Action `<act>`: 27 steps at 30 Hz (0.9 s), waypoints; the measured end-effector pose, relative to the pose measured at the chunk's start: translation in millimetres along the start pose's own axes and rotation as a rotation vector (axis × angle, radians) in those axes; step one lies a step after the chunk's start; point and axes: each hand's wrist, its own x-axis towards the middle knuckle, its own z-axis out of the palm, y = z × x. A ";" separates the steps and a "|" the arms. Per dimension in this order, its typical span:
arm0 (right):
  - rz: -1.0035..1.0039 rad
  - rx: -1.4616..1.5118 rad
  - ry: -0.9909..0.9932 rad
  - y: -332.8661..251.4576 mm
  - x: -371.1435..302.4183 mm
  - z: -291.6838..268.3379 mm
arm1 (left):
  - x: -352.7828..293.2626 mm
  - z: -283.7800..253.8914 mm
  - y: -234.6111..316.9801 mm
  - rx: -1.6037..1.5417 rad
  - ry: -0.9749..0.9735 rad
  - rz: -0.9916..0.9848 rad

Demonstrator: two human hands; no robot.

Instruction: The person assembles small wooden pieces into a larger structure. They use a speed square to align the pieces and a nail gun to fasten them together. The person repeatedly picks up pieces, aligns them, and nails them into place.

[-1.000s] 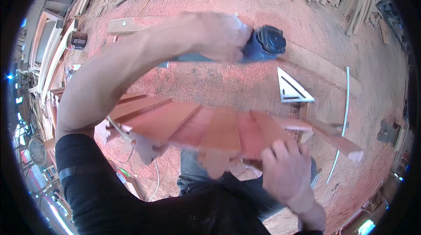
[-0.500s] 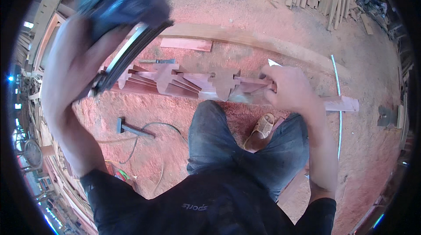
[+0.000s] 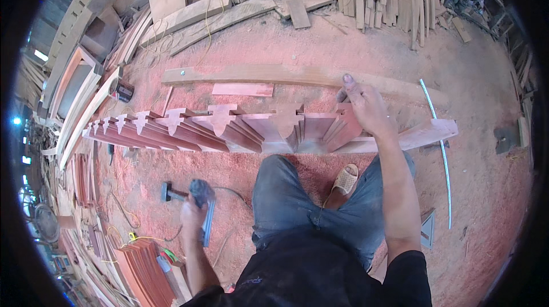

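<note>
The left hand (image 3: 193,215) is wrapped around a blue-and-black tool (image 3: 209,221), holding it above the floor (image 3: 297,181) dusted with reddish shavings. A hammer (image 3: 166,191) lies just ahead and to the left of that hand, and a stack of reddish wooden strips (image 3: 146,275) sits behind it, also to the left. The right hand (image 3: 367,109) is bent over the top of a slatted wooden frame (image 3: 286,121), thumb up; its fingers are partly hidden, so how firmly it grips cannot be told. The frame stretches mostly leftward from this hand, ahead of the left one. Beyond the right hand lies a long plank (image 3: 263,72); to its right, a pale measuring strip (image 3: 443,161).
</note>
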 end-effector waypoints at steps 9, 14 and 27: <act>-0.039 -0.042 0.058 11.9 5.0 9.4 | -91.2 226.6 -36.7 -0.207 -0.101 -0.257; -0.034 -0.073 0.049 5.5 1.1 7.4 | -51.9 173.6 2.7 -0.081 -0.446 -0.192; 0.084 0.268 -0.136 31.5 11.3 -20.3 | 92.9 -183.9 421.0 -0.238 -0.100 1.297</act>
